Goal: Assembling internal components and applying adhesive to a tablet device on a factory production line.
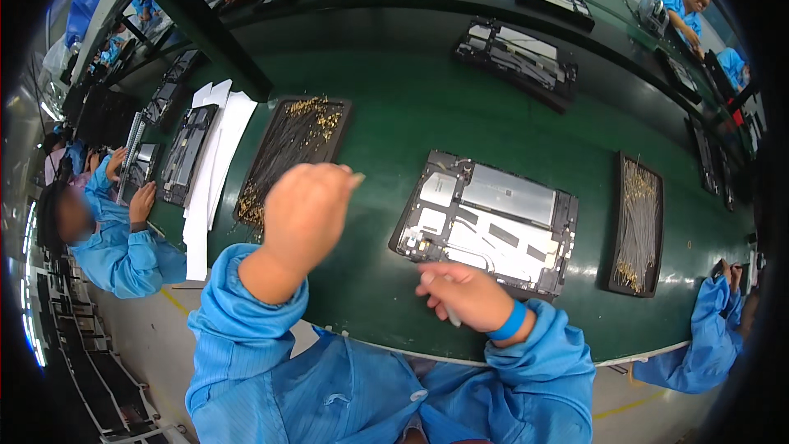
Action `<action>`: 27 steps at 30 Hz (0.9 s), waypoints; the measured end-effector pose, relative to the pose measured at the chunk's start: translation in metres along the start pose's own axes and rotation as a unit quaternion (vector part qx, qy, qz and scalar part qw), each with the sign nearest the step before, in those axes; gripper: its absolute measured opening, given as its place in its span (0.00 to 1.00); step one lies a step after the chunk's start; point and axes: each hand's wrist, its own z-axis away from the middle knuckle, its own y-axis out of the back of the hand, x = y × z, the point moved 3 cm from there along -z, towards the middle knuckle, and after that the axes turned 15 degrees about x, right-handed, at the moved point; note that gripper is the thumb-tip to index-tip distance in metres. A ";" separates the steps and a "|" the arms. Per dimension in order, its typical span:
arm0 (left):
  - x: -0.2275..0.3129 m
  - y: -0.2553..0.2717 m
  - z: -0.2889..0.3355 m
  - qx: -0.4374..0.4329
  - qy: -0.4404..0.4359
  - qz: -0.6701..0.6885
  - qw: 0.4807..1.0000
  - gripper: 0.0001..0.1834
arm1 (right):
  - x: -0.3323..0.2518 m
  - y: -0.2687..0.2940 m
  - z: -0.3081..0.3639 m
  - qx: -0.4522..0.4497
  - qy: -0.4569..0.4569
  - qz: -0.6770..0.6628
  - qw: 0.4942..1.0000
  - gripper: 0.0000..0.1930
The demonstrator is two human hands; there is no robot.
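My left hand [306, 212] is raised in front of the black tray [339, 136] of thin dark cables [289, 133] with gold-coloured ends. Its fingers are curled closed, and whatever they may hold is hidden. An opened tablet-like device [503, 205] lies before me, showing a silver battery plate, white panels and black circuit parts. At its near edge is my right hand [468, 294], a blue band [511, 321] round the wrist. Thumb and fingers are bent together there, with a small pale tip showing below them that I cannot identify.
A second black tray [612, 267] of cables stands on the right of the green table [370, 296]. White sheets [233, 127] and another opened device [187, 156] lie at left, beside a co-worker [123, 238]. A further device [518, 62] sits at the back, and a dark post [201, 25] rises at left.
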 end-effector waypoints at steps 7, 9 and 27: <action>0.031 0.002 0.020 -0.019 -0.006 0.129 0.991 0.14 | -0.037 0.024 0.023 0.142 0.071 -0.079 0.984 0.24; 0.033 0.006 0.026 -0.037 0.001 0.127 0.991 0.15 | -0.038 0.024 0.026 0.160 0.079 -0.077 0.981 0.22; 0.070 -0.009 0.063 -0.113 0.033 0.219 0.969 0.19 | 0.011 0.029 0.035 0.088 -0.041 0.042 0.994 0.18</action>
